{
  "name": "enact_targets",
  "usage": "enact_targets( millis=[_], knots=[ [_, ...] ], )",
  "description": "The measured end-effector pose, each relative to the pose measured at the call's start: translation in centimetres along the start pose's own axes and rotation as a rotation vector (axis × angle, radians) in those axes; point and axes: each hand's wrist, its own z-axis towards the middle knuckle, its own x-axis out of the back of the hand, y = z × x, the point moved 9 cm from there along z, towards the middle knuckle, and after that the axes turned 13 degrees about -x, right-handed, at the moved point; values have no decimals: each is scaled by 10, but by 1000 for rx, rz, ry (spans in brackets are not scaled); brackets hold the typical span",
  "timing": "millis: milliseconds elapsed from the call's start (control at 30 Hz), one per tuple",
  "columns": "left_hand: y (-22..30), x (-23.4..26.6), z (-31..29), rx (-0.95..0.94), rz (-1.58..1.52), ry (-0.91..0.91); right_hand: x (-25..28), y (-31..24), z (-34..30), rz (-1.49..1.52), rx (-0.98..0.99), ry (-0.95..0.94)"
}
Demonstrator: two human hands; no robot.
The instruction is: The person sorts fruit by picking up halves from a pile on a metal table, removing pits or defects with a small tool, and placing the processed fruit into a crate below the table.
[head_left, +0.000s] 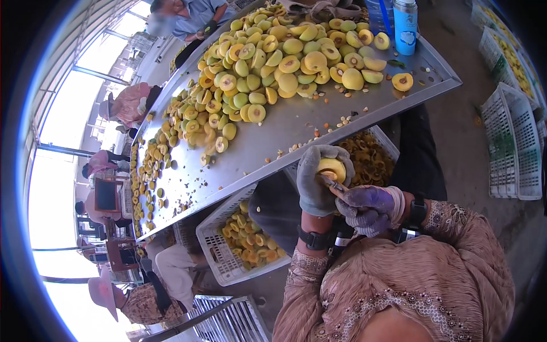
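My left hand, in a grey glove, is closed around a yellow peach half, its cut face turned toward my right. In a grey glove stained purple, my right hand grips a small pitting knife. The blade of that tool touches the fruit; its tip is hidden there. Both hands are just off the near edge of a metal table. A large heap of yellow-green peach halves covers the table's far side, with pits and pale kernels scattered nearer me.
Below my hands, a crate contains brownish fruit rings. Another white crate of orange-yellow pieces is left of my knee. A blue bottle stands at the table's far right. Crates stand on the right floor. Several people work along the left.
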Motion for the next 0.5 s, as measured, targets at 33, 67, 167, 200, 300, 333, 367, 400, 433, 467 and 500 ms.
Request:
enact_targets(
  millis=[33, 67, 167, 200, 300, 333, 367, 400, 433, 467, 500],
  knots=[
    [4, 0, 1, -96, 13, 42, 1, -2, -1, 59, 32, -38],
    [9, 7, 1, -189, 283, 99, 8, -1, 1, 99, 38, -42],
    [-15, 40, 10, 77, -329, 350, 25, 24, 12, -182, -102, 59],
    [-16, 53, 1, 118, -214, 451, 29, 23, 10, -162, -82, 87],
    [-6, 51, 1, 28, -110, 260, 41, 5, -9, -124, 73, 167],
    [2, 47, 3, -39, -78, 240, 43, 3, -10, -156, 41, 167],
    [3, 48, 2, -39, -76, 238, 41, 3, -9, -156, 44, 166],
    [5, 50, -1, -39, -88, 243, 42, 3, -7, -243, 48, 247],
    [6, 52, -4, -41, -103, 250, 40, 1, -8, -331, 50, 330],
    [5, 49, -5, -18, -117, 191, 33, -4, -13, -384, 50, 363],
    [3, 49, -9, -19, -116, 194, 33, -6, -12, -383, 48, 362]
  ],
)
